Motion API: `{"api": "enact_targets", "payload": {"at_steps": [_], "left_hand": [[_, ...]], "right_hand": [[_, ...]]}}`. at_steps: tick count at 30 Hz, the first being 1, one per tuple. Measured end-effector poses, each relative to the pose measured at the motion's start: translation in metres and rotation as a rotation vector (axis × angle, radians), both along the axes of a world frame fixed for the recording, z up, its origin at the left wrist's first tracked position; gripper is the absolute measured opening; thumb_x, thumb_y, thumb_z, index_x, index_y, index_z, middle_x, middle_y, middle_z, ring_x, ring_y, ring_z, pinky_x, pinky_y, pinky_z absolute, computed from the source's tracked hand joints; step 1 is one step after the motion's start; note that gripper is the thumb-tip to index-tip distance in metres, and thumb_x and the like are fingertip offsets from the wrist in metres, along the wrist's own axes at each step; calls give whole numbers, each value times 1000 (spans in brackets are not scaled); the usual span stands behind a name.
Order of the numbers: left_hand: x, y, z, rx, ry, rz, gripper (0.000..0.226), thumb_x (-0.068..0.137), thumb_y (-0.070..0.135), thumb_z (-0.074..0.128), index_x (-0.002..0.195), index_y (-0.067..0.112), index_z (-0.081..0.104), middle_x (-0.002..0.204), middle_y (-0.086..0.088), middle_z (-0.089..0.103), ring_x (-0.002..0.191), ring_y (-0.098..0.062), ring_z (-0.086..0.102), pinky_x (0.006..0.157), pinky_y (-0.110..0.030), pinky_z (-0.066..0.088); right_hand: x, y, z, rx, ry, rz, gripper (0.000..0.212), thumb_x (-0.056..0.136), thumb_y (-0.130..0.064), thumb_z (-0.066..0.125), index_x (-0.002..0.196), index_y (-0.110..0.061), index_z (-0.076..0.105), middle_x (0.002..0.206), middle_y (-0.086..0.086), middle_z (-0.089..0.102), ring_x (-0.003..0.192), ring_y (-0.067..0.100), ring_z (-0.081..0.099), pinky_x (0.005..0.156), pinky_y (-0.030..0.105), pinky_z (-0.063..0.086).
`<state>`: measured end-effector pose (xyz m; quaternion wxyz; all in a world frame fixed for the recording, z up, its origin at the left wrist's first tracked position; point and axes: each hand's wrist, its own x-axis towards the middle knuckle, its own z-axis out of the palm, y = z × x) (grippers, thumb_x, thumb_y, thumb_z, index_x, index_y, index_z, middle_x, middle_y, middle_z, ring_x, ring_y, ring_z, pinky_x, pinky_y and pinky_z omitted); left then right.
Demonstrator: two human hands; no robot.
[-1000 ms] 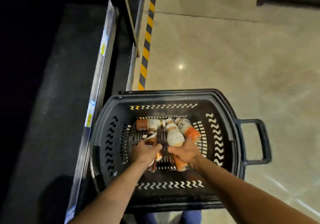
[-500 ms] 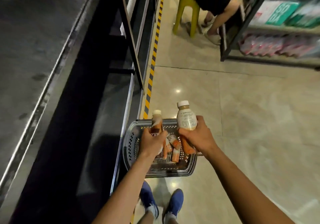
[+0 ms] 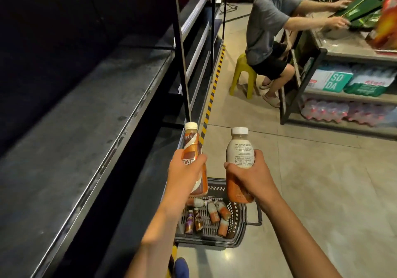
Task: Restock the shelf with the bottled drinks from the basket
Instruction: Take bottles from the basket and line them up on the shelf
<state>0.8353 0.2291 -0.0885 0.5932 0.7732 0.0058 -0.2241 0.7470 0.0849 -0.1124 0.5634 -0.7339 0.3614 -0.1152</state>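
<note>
Right now I hold both upright above the basket (image 3: 235,224) — left hand (image 3: 184,172) fingers clamped round the brown-labelled bottle (image 3: 191,146), right hand (image 3: 249,175) round the pale bottle (image 3: 239,150); spare bottles (image 3: 213,213) lie inside it, shelf (image 3: 86,116) to its left.

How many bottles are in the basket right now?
6 visible: crosswise bottle at the far end, centre bottle, right bottle, purple bottle and brown bottle at left, near bottle front right. The forearm may hide more.
</note>
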Motion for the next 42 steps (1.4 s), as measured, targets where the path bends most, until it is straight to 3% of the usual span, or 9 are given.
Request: {"api": "enact_targets", "payload": {"at_steps": [5,10,13,18,21,24,28,35,42], "left_hand": [[-39,24,41,-45,-94,179,22,85,36,70,100,27,57,93,1,65,82,-13,67,64,-27,49],[-81,66,74,-74,-143,399,19,85,35,71,96,32,57,94,1,66,85,-16,67,70,-31,53],[-109,102,95,-53,-201,536,21,84,34,72,99,32,57,94,3,66,85,-14,67,70,-30,51],[-171,174,127,25,-313,779,23,82,32,73,100,30,58,92,4,68,83,-16,69,76,-36,56],[-217,214,145,45,-389,917,19,83,30,73,96,33,60,86,8,67,75,-4,66,70,-28,50],[-268,247,160,47,-456,1025,17,82,29,71,95,31,60,83,7,66,72,-4,64,68,-26,47],[-342,290,171,71,-494,1152,17,82,29,71,96,31,61,82,10,68,72,-4,65,67,-24,47],[-476,370,177,127,-514,1300,17,84,29,72,98,29,61,84,0,70,73,-12,66,61,-20,50],[-567,442,173,157,-516,1412,18,82,34,72,93,27,60,79,1,66,64,-7,62,65,-32,50]], "right_hand": [[0,14,36,-31,-101,223,57,76,-34,82,118,-29,44,104,-9,61,92,11,63,71,27,52],[-3,49,65,-56,-190,481,51,74,-31,83,107,-40,45,100,-13,62,88,4,63,68,21,50],[-6,84,83,-56,-238,628,49,73,-33,83,103,-43,45,96,-16,62,86,3,63,71,25,52],[-24,154,118,37,-328,864,47,73,-26,84,103,-38,51,90,-11,67,75,-3,64,63,18,47],[-47,201,138,83,-383,1029,48,73,-22,85,105,-37,52,89,-15,69,75,-3,65,61,16,48],[-81,248,158,107,-433,1185,51,74,-22,84,108,-41,51,93,-23,67,81,-1,66,63,16,51],[-136,310,177,156,-482,1306,54,71,-26,84,111,-41,51,96,-22,65,83,0,66,67,22,52],[-249,405,185,239,-527,1453,52,73,-18,86,106,-39,53,93,-25,65,80,-2,64,66,23,46],[-331,484,178,272,-550,1514,50,71,-19,86,105,-39,54,92,-27,66,78,-4,64,65,22,46]]}}
